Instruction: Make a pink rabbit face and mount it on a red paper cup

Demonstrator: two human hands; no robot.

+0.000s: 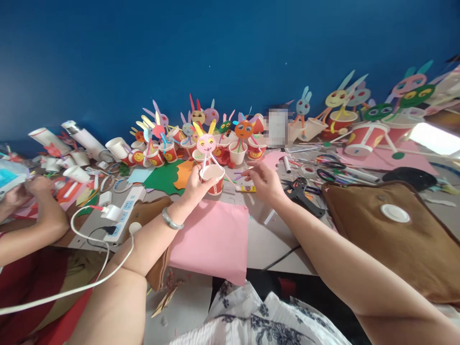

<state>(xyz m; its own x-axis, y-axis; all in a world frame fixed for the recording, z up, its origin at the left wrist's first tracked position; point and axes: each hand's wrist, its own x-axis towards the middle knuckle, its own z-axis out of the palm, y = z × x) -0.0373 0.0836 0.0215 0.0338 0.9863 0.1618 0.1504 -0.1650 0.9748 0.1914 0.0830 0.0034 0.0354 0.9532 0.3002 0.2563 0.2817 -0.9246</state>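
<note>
A red paper cup (pixel 216 189) bearing a pink, yellow-eared rabbit face (pixel 207 144) sits mouth-up in the left hand (pixel 197 185).

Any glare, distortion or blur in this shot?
Head view, right: blown-out white patch; head view, right edge: paper cups look tilted and stretched, wide-lens style; head view, far left: the other person's hand looks soft; head view, behind the cups: pixelated block, content unreadable; head view, centre: pink rabbit face above the left hand readable.
</note>
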